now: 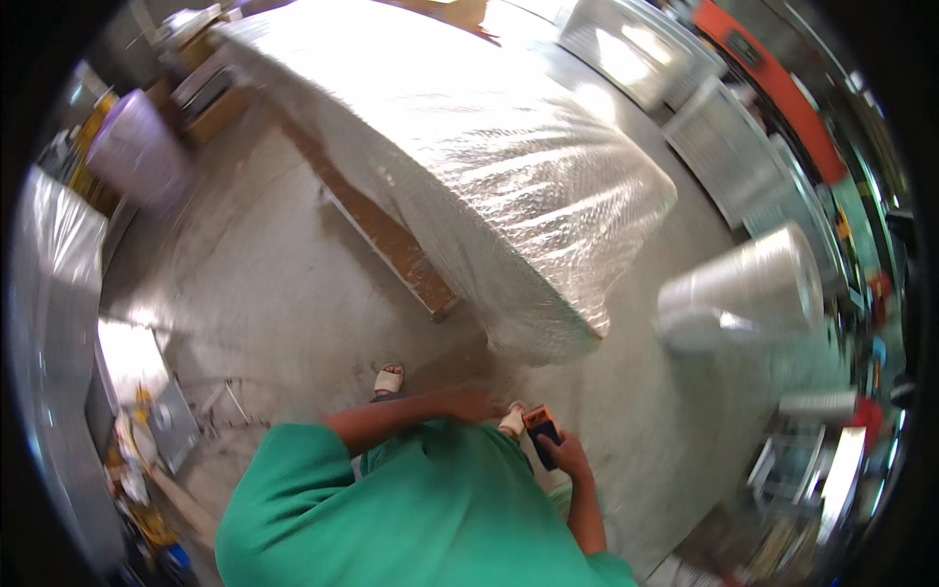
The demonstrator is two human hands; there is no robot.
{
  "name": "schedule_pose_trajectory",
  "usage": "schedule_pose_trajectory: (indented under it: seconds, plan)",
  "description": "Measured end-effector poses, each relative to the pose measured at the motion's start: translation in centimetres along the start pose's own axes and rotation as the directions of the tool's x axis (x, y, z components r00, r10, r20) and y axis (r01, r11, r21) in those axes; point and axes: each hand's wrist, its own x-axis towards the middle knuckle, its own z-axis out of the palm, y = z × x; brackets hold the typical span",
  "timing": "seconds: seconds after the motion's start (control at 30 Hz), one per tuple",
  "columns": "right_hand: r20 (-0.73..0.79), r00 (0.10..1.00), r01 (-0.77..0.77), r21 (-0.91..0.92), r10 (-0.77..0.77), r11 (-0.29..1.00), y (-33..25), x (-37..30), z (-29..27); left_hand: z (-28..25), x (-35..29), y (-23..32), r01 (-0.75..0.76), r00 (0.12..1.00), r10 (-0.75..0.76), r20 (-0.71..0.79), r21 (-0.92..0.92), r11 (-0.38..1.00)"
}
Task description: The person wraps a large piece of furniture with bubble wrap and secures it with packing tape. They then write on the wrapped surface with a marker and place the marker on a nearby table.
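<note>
My right hand (565,456) is wrapped round a dark, block-shaped handheld tool (541,430) with an orange end, held low in front of my body. What kind of tool it is, I cannot make out. My left hand (471,404) reaches across my waist toward it, smeared by motion, so its fingers do not show clearly. Ahead of me a long, large object lies under clear bubble wrap (548,186), whose loose end hangs down at the near right corner. Beneath it runs a brown wooden support (377,230). Neither hand touches the wrap.
A big upright roll of bubble wrap (738,293) stands on the floor to the right. Framed panels (729,147) lean behind it. At the left are a purple wrapped roll (137,147), cardboard boxes (217,112) and scattered scraps (137,450). My sandalled feet (389,378) stand on concrete.
</note>
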Motion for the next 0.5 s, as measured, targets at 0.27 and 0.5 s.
schedule_pose_trajectory:
  seconds: [0.27,0.5]
  plan:
    - [-0.357,0.931,0.272,0.552,-0.071,0.789,-25.1,-10.3,13.0,-11.6,-7.8,1.9,-0.105,0.981,0.169,0.091,-0.484,0.869]
    - [-0.511,0.856,0.414,0.583,-0.081,0.699,-29.5,-9.8,19.4,-16.7,-11.1,1.6,-0.190,0.952,0.256,0.166,-0.335,0.923]
